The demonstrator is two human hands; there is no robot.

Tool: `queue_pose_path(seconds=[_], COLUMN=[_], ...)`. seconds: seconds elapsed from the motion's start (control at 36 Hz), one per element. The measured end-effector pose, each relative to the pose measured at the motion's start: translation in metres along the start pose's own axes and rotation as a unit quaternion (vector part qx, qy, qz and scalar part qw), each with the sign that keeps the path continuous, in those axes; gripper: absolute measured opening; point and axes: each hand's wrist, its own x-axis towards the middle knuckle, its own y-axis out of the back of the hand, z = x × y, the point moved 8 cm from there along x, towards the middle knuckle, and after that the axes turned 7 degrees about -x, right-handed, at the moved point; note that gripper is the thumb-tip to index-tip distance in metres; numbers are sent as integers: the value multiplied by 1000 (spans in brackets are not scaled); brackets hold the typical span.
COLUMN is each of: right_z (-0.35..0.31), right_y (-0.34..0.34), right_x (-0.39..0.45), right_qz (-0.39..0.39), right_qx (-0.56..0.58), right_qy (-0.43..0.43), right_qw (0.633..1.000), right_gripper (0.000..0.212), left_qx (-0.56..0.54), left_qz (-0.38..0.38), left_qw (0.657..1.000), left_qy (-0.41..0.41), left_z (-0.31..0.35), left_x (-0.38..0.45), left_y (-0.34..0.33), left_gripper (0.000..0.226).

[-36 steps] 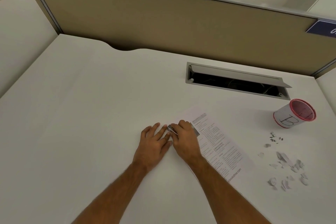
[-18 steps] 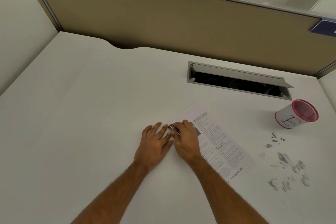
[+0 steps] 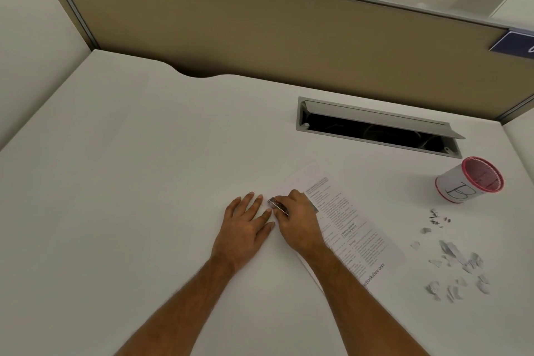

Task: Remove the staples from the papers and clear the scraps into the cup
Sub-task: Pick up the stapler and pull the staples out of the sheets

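Printed papers lie tilted on the white desk. My right hand grips a small metal staple remover at the papers' left corner. My left hand lies flat beside it with straight fingers, its fingertips pressing down by the paper's left edge. A white cup with a red rim, marked with a letter, lies tipped toward me at the right. Torn paper scraps and a few small staple bits are scattered below the cup. The staple itself is hidden under the tool.
An open cable hatch with a raised grey lid sits in the desk behind the papers. A tan partition wall closes the far edge. The desk's left half is bare white surface.
The hands stay in the same place on the paper corner. The staple remover has shifted slightly under my right fingers; the view has drifted a little.
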Motion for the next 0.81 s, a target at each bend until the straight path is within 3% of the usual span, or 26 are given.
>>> queue_pose_path(seconds=[0.28,0.58,0.81], right_z=[-12,-9,0], right_y=[-2,-1,-10], right_x=[4,0,3], right_qz=[-32,23,3], right_qx=[-100,-78,-33], right_qy=[39,9,-30], right_qw=[994,997,999], right_gripper=[30,25,25], left_qx=[5,9,26], left_qz=[13,36,43], left_qw=[1000,999,998], left_qy=[-9,-24,-30], left_z=[5,6,6], left_x=[0,0,1], left_y=[3,4,2], left_gripper=[45,42,39])
